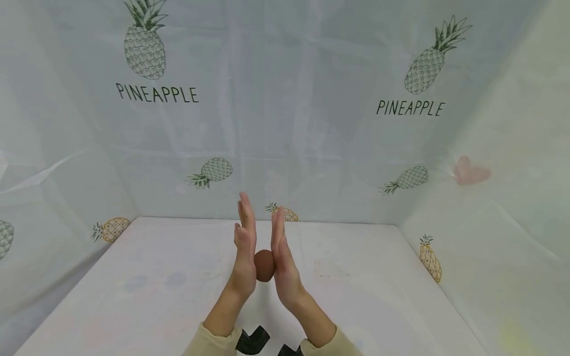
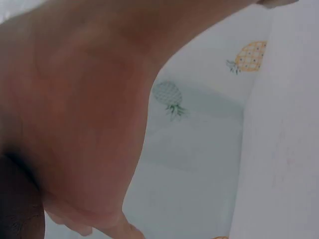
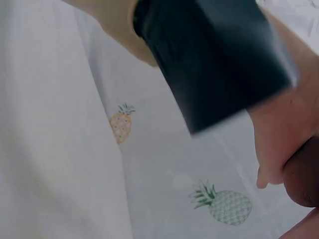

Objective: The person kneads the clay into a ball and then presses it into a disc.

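A round brown ball, perhaps clay, sits between the two palms above the white table. On its left side the left hand presses with straight, upward-pointing fingers. The right hand presses from the other side, its fingers also straight and pointing up. In the left wrist view, the ball shows dark at the lower left against the palm of the left hand. At the right edge of the right wrist view, the ball touches the right hand. A black wrist-camera mount blocks part of that view.
The white table bears faint coloured stains and small brown specks. Around its back and sides hangs a pale sheet printed with pineapples. Black camera mounts stick out from the sleeves near the bottom of the head view.
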{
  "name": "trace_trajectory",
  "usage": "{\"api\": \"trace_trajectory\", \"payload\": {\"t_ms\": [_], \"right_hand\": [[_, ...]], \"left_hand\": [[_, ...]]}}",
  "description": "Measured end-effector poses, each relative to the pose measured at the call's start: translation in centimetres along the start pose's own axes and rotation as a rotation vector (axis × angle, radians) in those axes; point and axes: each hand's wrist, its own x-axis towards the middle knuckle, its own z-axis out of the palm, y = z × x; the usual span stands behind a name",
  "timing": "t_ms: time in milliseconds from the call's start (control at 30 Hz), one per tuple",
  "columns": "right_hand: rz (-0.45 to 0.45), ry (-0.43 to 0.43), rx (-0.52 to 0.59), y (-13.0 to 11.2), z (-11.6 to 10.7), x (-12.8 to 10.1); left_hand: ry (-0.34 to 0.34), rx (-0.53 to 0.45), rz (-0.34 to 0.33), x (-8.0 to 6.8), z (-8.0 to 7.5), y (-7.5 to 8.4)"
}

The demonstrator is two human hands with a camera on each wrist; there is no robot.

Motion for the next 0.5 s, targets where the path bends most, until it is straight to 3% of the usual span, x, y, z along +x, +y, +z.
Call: {"api": "trace_trajectory", "payload": {"t_ms": [267, 500], "right_hand": [[-0.052, -0.028, -0.002, -0.8, 1.4, -0.6], [-0.101, -0.01, -0.037, -2.0, 1.3, -0.9]], "left_hand": [[0.041, -0.011, -0.029, 0.6, -1.2, 0.1], [0.02, 0.038, -0.056, 0.5, -0.7, -1.0]]}}
